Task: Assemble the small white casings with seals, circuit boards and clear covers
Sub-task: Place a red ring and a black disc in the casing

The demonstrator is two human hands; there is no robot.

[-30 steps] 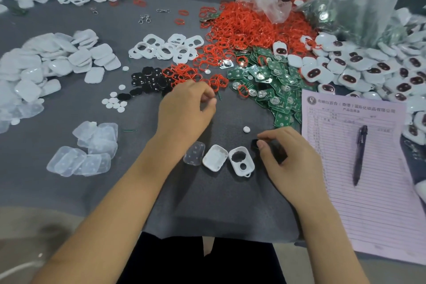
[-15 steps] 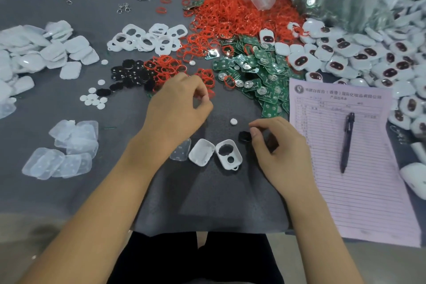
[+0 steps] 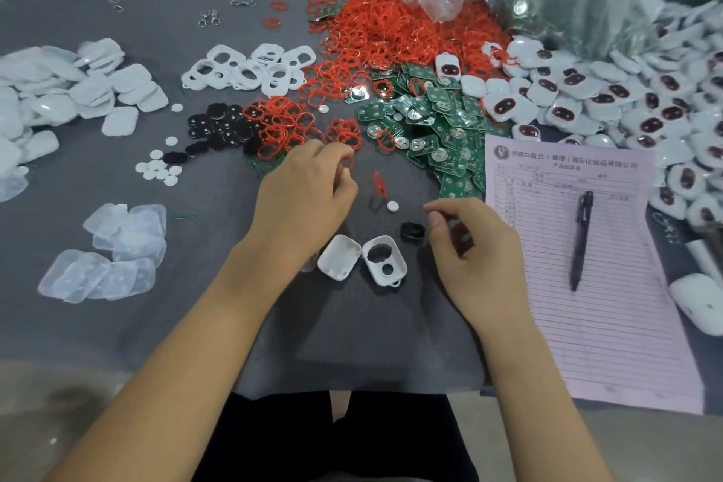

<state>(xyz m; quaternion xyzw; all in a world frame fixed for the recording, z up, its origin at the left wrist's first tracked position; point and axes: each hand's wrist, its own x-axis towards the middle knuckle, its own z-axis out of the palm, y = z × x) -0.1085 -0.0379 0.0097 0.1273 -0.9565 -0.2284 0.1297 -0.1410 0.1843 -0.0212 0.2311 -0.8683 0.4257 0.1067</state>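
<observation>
- Two white casing halves sit side by side on the grey mat right in front of the person: a plain shell (image 3: 339, 257) and, touching its right edge, a front piece with two holes (image 3: 385, 261). Nothing's seated in either yet, far as I can see.
- A small black insert (image 3: 412, 232) lies just above and to the right of the holed piece, right by the right hand (image 3: 475, 250). That hand hovers with fingers curled, thumb and forefinger close together, but I don't see anything in them.
- Left hand (image 3: 303, 200) is further up, at the edge of the red seals (image 3: 281, 125), fingertips pinching one red ring.
- So I'd guess we're at the seal step. Next move probably means bringing that ring down and lining it up in a casing.
- One loose red seal (image 3: 378, 184) and a white disc (image 3: 392, 206) lie between the hands.
- Green circuit boards (image 3: 430, 121) sit further out, clear covers (image 3: 113, 246) off to the left.
</observation>
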